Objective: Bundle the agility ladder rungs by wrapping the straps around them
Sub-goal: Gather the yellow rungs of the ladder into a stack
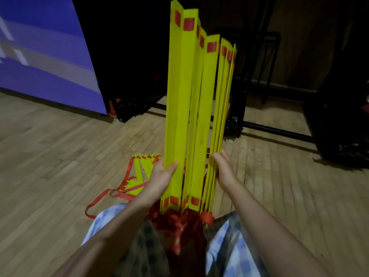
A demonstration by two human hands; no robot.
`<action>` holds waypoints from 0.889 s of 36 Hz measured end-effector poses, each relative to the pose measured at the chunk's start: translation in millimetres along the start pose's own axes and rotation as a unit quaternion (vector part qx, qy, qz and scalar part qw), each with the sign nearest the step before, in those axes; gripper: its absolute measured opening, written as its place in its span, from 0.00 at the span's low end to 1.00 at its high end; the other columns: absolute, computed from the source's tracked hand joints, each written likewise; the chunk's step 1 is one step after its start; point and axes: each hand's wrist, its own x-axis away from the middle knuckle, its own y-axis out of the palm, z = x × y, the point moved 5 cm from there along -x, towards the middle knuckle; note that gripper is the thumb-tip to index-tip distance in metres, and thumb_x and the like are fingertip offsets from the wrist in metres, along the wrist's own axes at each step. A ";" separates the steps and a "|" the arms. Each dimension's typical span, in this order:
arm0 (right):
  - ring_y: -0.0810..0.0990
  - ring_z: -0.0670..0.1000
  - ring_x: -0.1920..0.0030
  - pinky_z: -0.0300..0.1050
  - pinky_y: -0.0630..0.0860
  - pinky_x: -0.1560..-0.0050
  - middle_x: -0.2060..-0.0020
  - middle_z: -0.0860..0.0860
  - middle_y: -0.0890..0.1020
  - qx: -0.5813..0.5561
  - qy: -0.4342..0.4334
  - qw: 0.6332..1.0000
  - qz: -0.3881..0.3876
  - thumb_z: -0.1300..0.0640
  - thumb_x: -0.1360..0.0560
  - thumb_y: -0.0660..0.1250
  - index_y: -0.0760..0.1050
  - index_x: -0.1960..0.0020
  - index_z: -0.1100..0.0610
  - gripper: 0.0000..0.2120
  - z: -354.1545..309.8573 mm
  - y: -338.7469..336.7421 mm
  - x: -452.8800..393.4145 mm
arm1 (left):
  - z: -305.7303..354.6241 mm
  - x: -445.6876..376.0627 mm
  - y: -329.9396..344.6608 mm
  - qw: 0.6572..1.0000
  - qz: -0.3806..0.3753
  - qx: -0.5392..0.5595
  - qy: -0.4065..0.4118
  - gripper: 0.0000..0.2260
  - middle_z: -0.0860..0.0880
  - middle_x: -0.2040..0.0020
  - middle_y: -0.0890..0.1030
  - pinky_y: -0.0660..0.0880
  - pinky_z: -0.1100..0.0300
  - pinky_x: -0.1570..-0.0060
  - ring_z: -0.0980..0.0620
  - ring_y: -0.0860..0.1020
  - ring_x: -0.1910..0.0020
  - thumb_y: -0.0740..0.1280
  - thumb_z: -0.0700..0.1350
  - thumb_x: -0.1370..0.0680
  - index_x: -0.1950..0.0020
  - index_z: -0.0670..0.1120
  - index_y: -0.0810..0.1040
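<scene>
Several flat yellow ladder rungs [197, 108] with red strap patches stand upright in a fanned stack in front of me. My left hand [159, 180] grips the stack's left side near the bottom, thumb across the front. My right hand [224, 170] presses against the right side, fingers along the edges. Loose red straps [179, 222] bunch below the rungs between my knees. More yellow rungs [143, 170] of the same ladder lie on the floor to the left, with a red strap [99, 198] trailing from them.
The wooden floor [60, 156] spreads all around. A blue mat [44, 56] leans at the back left. Dark metal frames and equipment [259, 80] stand behind the rungs and at the right. My checked shorts [229, 246] fill the bottom edge.
</scene>
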 end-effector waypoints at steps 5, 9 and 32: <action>0.79 0.57 0.38 0.58 0.74 0.35 0.39 0.56 0.81 -0.029 0.055 0.998 -0.003 0.43 0.45 0.83 0.72 0.32 0.58 0.47 22.4 -1.1 -12.6 | 0.0 6.1 19.3 0.999 -0.034 -0.024 0.013 0.11 0.45 0.45 0.78 0.75 0.57 0.42 0.47 0.77 0.44 0.60 0.34 0.19 0.43 0.49 0.73; 0.84 0.57 0.48 0.55 0.79 0.44 0.48 0.57 0.85 -0.043 0.055 0.998 -0.007 0.56 0.34 0.78 0.78 0.38 0.60 0.26 15.3 11.6 -1.4 | 8.4 9.1 32.6 0.997 -0.053 -0.054 0.034 0.11 0.51 0.45 0.75 0.61 0.85 0.54 0.55 0.73 0.44 0.58 0.37 0.17 0.36 0.44 0.72; 0.80 0.56 0.46 0.52 0.76 0.42 0.41 0.58 0.80 0.047 0.046 0.998 -0.001 0.61 0.23 0.68 0.72 0.36 0.58 0.15 15.1 -3.4 3.6 | -2.9 12.0 26.6 0.989 -0.054 -0.139 -0.025 0.15 0.46 0.38 0.76 0.61 0.78 0.53 0.48 0.73 0.34 0.58 0.41 0.17 0.30 0.40 0.70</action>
